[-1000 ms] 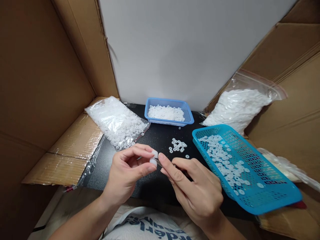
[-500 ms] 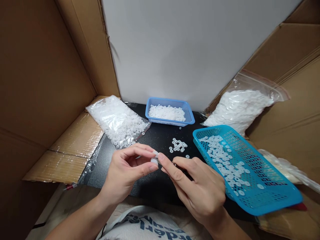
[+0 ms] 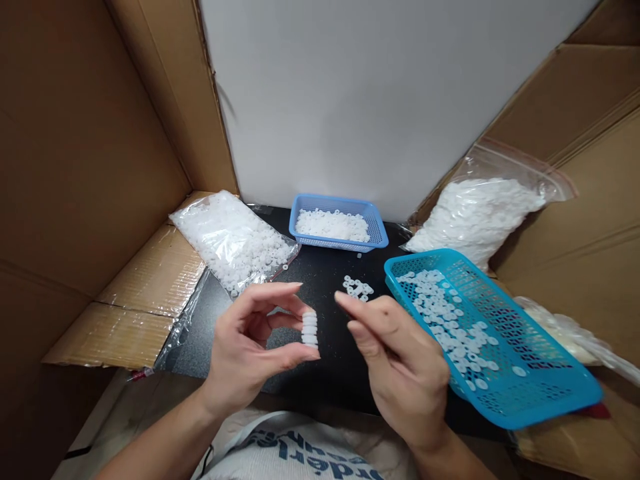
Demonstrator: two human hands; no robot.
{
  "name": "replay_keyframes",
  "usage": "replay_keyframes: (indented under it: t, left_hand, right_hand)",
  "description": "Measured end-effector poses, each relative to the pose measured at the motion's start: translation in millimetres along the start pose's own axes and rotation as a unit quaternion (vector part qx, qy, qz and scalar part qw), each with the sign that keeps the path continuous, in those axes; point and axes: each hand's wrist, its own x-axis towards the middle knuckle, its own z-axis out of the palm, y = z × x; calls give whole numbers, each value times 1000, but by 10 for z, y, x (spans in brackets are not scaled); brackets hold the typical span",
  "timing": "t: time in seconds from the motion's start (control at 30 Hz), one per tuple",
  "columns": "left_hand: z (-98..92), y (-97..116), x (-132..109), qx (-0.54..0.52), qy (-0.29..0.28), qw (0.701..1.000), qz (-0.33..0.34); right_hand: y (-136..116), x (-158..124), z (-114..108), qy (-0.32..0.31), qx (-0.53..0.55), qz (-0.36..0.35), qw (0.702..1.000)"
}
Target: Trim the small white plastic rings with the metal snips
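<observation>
In the head view, the only one that I have, I judge that the step in hand is the handling of a stack of small white rings (image 3: 310, 329), which is over the dark desk (image 3: 327, 267). The left hand (image 3: 250, 340) is half bent and pinches the stack by its two ends, the thumb at the lower end and a finger at the upper. The right hand (image 3: 405, 367) is apart from the stack: its index finger points out, the thumb leaves a gap, and the other fingers are curled, so I cannot tell if they hide something. The next move, I think, calls for even pressure on both ends, because rings could slip out sideways. Beyond the right index finger lies a pile of loose rings (image 3: 357, 287); beside this hand stands a turquoise basket (image 3: 550, 415) with more rings.
</observation>
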Motion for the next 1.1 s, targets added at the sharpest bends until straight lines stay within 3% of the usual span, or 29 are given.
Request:
replay_keyframes:
  t: [0.1, 0.2, 0.53, 0.73, 0.87, 0.97, 1.1]
  left_hand:
    - [7, -52, 5, 24, -1, 995, 93]
    - [14, -96, 13, 40, -23, 988, 149]
    - [-16, -168, -2, 99, -66, 972, 204]
    - [-56, -202, 18, 138, -79, 957, 242]
    - [-77, -208, 88, 185, -103, 920, 329]
    - [-94, -212, 114, 226, -119, 898, 357]
    - [-109, -228, 101, 214, -118, 913, 328]
  right_hand:
    - [44, -57, 99, 58, 121, 145, 980]
    - [82, -108, 161, 49, 251, 220, 941]
    - [-109, -61, 269, -13, 383, 259, 886]
    - [-92, -85, 310, -46, 457, 335, 823]
    - [-70, -42, 265, -69, 444, 354, 820]
    - [-37, -21, 229, -80, 432, 354, 826]
    - [9, -38, 208, -83, 400, 353, 842]
